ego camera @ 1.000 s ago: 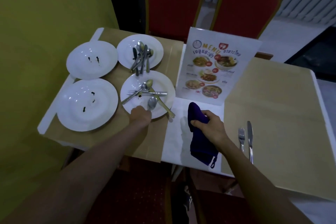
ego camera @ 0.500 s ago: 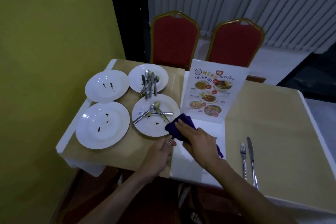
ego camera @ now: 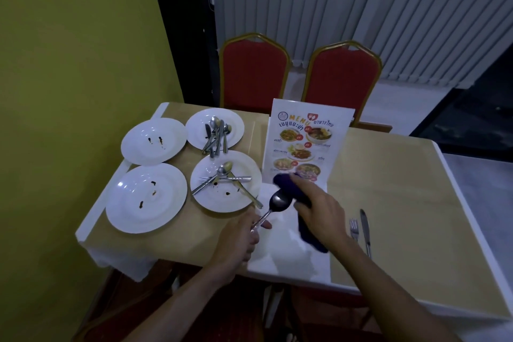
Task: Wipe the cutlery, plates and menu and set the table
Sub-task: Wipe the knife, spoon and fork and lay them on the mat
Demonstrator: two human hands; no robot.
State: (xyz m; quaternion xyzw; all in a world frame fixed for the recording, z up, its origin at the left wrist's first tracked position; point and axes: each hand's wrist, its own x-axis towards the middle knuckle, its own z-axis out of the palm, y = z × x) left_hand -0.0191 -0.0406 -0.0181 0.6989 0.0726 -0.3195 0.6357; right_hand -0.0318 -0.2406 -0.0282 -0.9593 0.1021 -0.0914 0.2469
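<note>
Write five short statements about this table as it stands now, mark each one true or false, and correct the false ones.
1. The left hand holds a spoon by its handle. True.
2. The right hand is empty. False: it grips a purple cloth.
3. The menu lies flat on the table. False: it stands upright.
4. A fork and a knife lie side by side to the right of the right hand. True.
5. All four plates carry cutlery. False: only the two nearer the menu do; the two on the left hold none.
</note>
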